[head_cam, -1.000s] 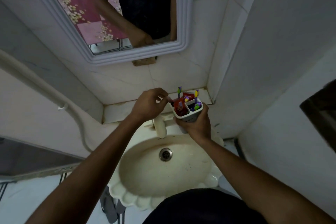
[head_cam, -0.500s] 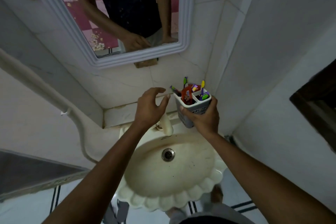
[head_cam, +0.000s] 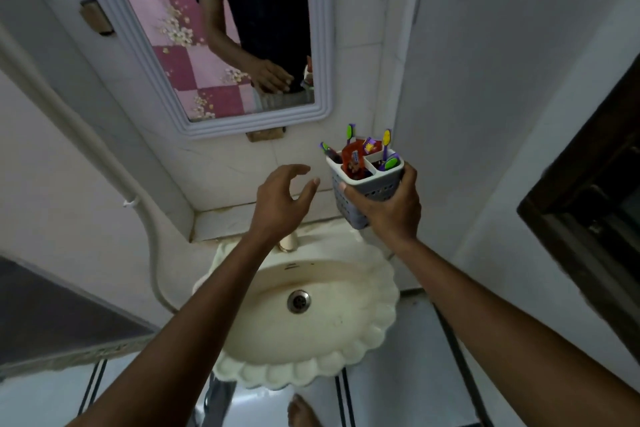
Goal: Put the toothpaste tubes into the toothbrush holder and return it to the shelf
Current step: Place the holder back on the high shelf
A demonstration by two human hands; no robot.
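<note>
Loaded holder carried above the basin.

Right hand (head_cam: 388, 208) fingers (head_cam: 349, 191) wrap the toothbrush holder (head_cam: 367, 184); left hand (head_cam: 282, 199) hangs unclenched, empty. Red toothpaste tubes (head_cam: 353, 159) stand inside. Light, rigid perforated plastic, top-heavy: grip mid-wall, upright. Holder sits higher than half a second earlier, over the sink (head_cam: 346, 350).

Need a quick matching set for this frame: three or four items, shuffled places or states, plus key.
1. grey perforated plastic toothbrush holder
2. left hand
3. red toothpaste tube
4. cream scalloped ceramic sink

A. open, holding nothing
B. below both hands
C. gripped in the right hand
D. standing in a holder compartment

Pairs: 1-C, 2-A, 3-D, 4-B
</note>
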